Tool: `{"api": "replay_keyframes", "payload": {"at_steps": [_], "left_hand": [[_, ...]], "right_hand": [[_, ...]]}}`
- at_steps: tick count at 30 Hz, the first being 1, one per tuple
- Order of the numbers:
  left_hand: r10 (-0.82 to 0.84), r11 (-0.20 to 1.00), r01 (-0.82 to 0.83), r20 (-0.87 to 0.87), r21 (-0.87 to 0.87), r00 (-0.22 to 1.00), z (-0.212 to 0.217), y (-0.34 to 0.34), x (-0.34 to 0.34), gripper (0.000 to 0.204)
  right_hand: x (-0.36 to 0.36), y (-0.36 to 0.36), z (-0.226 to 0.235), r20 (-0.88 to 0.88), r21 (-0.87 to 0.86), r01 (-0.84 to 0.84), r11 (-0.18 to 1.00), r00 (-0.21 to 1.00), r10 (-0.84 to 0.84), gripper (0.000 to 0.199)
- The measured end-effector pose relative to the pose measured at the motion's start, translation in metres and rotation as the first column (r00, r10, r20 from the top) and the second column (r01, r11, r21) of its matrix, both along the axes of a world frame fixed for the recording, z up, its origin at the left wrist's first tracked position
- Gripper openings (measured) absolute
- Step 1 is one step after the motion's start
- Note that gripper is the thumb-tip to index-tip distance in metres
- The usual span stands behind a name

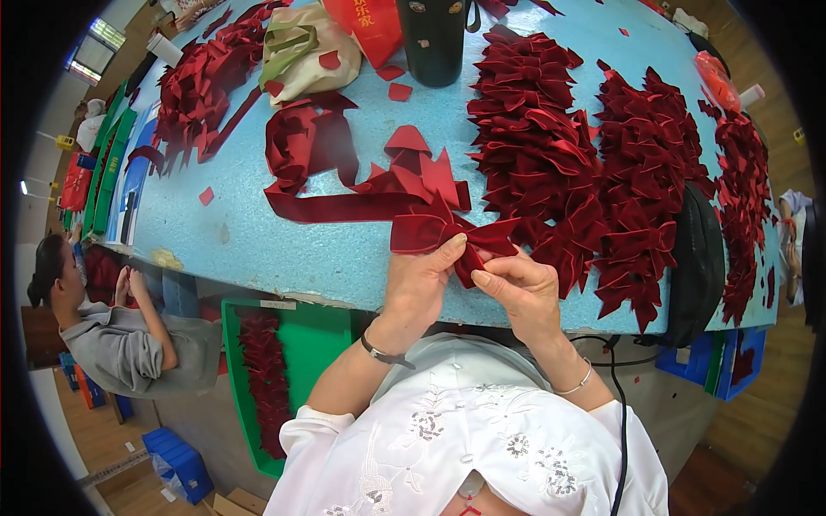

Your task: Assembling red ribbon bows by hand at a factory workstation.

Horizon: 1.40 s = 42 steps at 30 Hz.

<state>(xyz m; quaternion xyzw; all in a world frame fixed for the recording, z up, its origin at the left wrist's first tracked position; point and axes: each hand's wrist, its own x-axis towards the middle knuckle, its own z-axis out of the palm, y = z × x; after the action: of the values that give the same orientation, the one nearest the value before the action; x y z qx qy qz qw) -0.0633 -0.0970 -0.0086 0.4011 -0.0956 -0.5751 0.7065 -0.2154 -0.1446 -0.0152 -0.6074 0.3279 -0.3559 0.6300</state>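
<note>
Currently held, head view: a dark red velvet bow, above the near part of the blue table, caught between both hands.
Left hand: grasping the bow near its middle, thumb on top; a wide loop sticks out to the left of the grip.
Right hand: thumb and fingertips pinching the bow's lower right part, close beside the left thumb.
Ribbon: a long red strip lies just beyond the grip and to its left, with folded red pieces next to it.
Far side of the grip: a black cup, and left of it a pale cloth bag.
Bow heaps: a long row just right of the grip, another farther right, and a third well apart from the hands.
Black pouch: right of the grip, against the second heap.
Green tray: below and left of the grip, with a row of red bows inside.
Other person: well to the left, in a grey top, hands raised.
</note>
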Motion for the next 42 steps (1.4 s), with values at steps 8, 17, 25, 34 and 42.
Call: {"api": "replay_keyframes", "payload": {"at_steps": [8, 17, 25, 34, 42], "left_hand": [[-0.004, 0.999, 0.004, 0.005, 0.054, 1.0, 0.002, -0.001, 0.002, 0.027], [-0.013, 0.998, 0.015, -0.032, 0.057, 0.999, 0.004, -0.002, 0.005, 0.022], [0.083, 0.996, -0.07, 0.259, -0.06, 0.962, 0.01, 0.004, -0.005, 0.021], [0.108, 0.993, -0.092, 0.236, -0.078, 0.966, 0.011, 0.007, -0.008, 0.027], [0.105, 0.991, -0.085, 0.202, -0.103, 0.974, 0.008, 0.009, -0.008, 0.028]], "right_hand": [[-0.001, 0.002, 0.002, 0.051, 0.079, -0.006, 0.997, 0.999, 0.002, 0.009], [0.0, 0.001, 0.017, 0.192, 0.236, 0.048, 0.971, 0.977, -0.095, 0.02], [0.002, 0.008, 0.011, 0.204, 0.286, 0.032, 0.958, 0.975, -0.093, 0.017], [0.002, 0.011, 0.016, 0.152, 0.263, 0.083, 0.961, 0.98, -0.126, 0.01], [0.01, 0.016, 0.022, 0.235, 0.381, 0.097, 0.92, 0.952, -0.197, 0.027]]}}
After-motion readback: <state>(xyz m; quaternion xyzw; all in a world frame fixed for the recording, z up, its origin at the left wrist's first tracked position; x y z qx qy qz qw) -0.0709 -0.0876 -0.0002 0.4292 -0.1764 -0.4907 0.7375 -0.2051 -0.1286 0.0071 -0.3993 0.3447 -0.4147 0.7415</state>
